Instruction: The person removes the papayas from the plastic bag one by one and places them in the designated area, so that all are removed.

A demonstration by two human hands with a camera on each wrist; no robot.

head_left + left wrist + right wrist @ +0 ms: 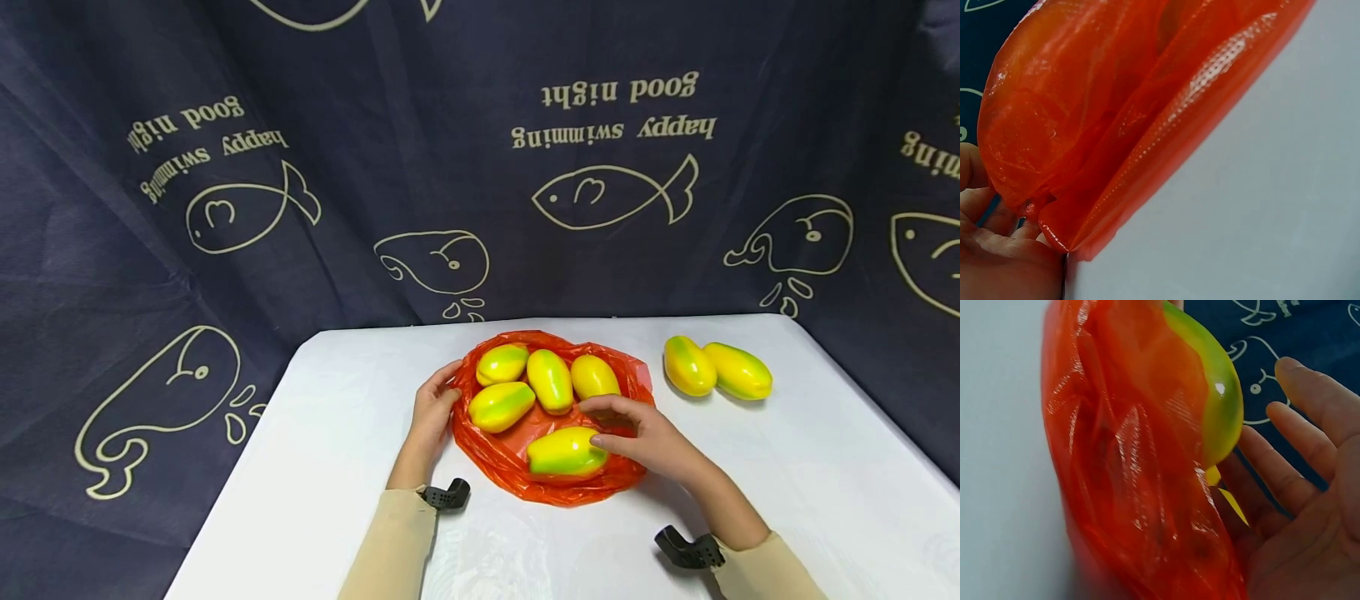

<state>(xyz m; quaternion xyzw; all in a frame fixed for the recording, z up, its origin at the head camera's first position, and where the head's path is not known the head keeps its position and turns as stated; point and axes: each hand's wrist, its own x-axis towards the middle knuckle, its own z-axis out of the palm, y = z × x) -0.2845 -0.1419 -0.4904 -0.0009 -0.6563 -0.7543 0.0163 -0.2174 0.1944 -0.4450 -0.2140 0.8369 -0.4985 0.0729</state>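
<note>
A red plastic bag [510,479] lies spread with its mouth upward, several glossy yellow-green, papaya-like fruits [501,407] inside it. At its left edge my left hand [433,410] holds the rim; in the left wrist view the crumpled red plastic [1054,212] sits against the fingers. My right hand [652,437] reaches over the bag's right side with thumb and fingers apart. Its thumb tip overlaps the right end of the nearest fruit [562,452]. In the right wrist view the palm [1310,550] faces the bag, fingers spread, and one fruit [1225,394] shows above the rim.
Two more yellow-green fruits [737,371] lie side by side on the white table [330,433], to the right of the bag. A dark blue curtain [420,167] with fish and whale outlines hangs behind the table and along its sides.
</note>
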